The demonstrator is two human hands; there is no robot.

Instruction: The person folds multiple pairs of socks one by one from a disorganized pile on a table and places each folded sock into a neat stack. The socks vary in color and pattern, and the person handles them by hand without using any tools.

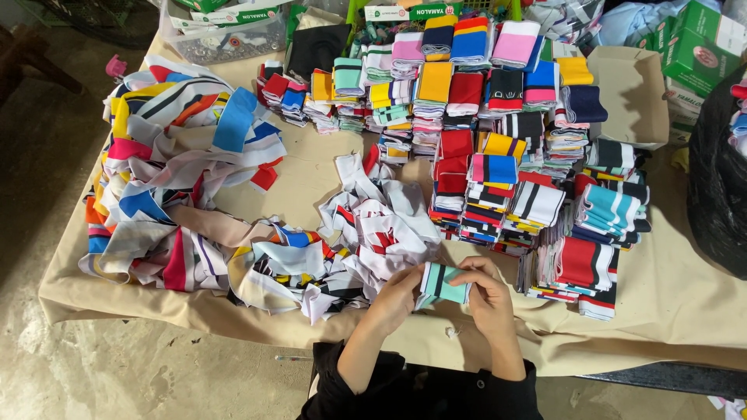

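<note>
Both my hands hold one folded fabric strip [443,284], teal and white with a dark stripe, just above the near edge of the table. My left hand [398,295] grips its left end and my right hand [486,292] pinches its right end. A loose heap of mixed coloured strips [373,225] lies right behind my hands. Several neat stacks of folded strips [537,206] stand to the right of it.
A beige cloth covers the table [669,303]. A larger tangle of strips [171,171] fills the left side. More folded stacks [436,85] line the back. Green boxes [700,47], a cardboard flap [634,93] and a black bag [720,187] sit at the right.
</note>
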